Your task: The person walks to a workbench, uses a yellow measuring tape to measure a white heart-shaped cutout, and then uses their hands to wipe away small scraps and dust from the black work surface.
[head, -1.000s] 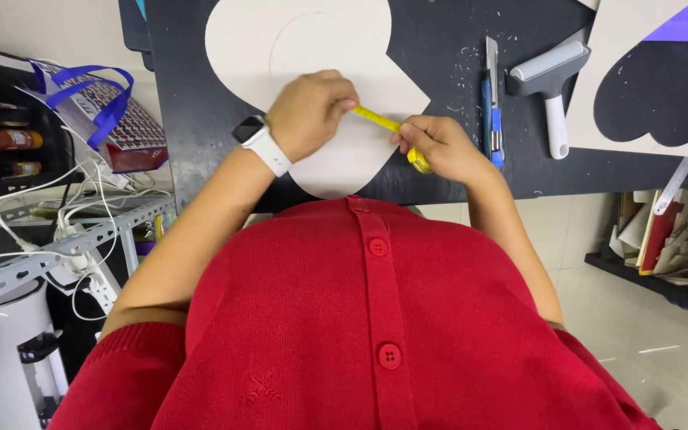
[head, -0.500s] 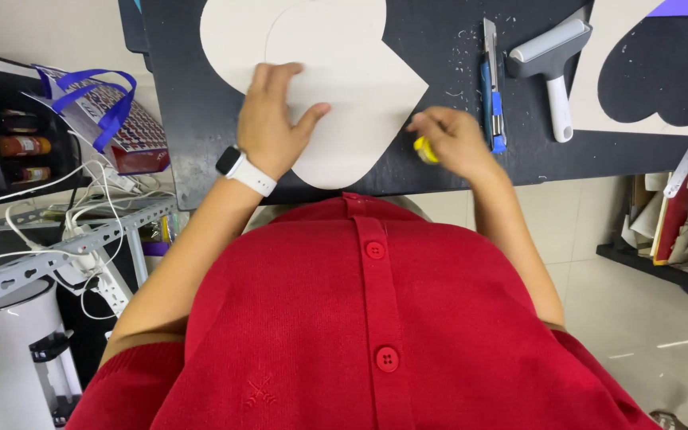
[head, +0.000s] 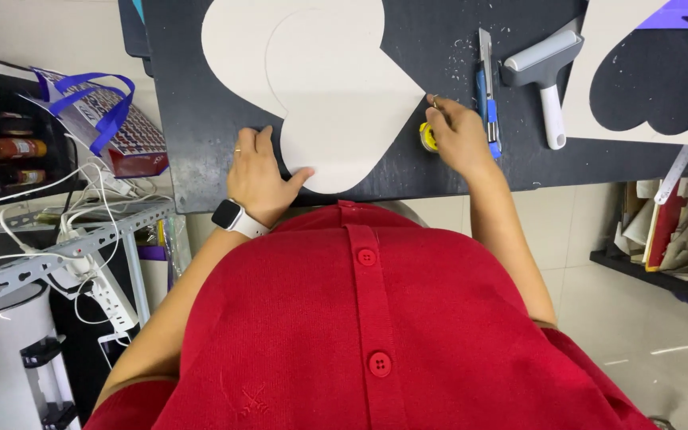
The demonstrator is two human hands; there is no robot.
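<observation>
A cream heart-shaped card lies on a dark cutting mat, on top of a larger cream sheet. My left hand, with a white watch on the wrist, rests flat at the heart's lower left edge, thumb touching the card. My right hand sits at the heart's right tip, fingers curled on a small yellow tape measure pressed to the mat.
A blue utility knife and a grey roller with a white handle lie right of my right hand. A white sheet with a dark heart cut-out sits far right. A shelf with cables, a power strip and a patterned bag stands left.
The yellow tape that stretched between both hands has been drawn back. My left hand let go of it and moved down-left onto the card's edge. My right hand stays at the heart's tip.
</observation>
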